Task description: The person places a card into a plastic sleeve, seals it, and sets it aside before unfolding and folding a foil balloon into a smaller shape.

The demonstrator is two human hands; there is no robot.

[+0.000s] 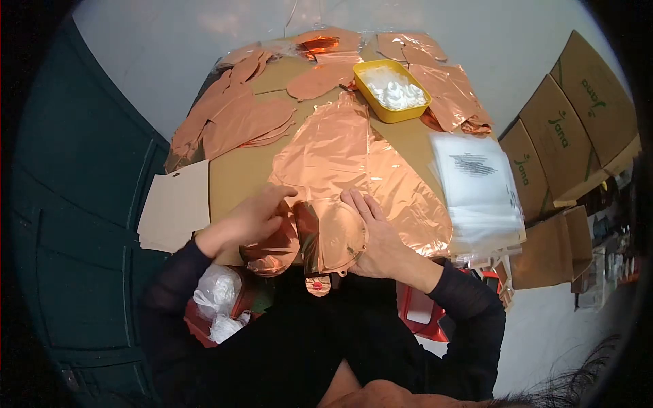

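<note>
A flat copper-coloured foil balloon (pixel 326 153) lies across the near half of the table, its lower end folded over at the front edge. My right hand (pixel 382 239) presses on the folded part, fingers stretched out flat along its right side. At the left side of the same balloon is my left hand (pixel 253 216), thumb and forefinger apart; its other fingers are partly hidden. A small tab with a red mark (pixel 317 285) hangs below the table edge between the hands.
More flat foil balloons (pixel 248 122) lie at the back and left. A yellow tub (pixel 391 115) holds white material. Clear plastic bags (pixel 476 183) sit at right, pale card sheets (pixel 175 207) at left. Cardboard boxes (pixel 568 129) stand by the wall; a red container (pixel 204 323) is below.
</note>
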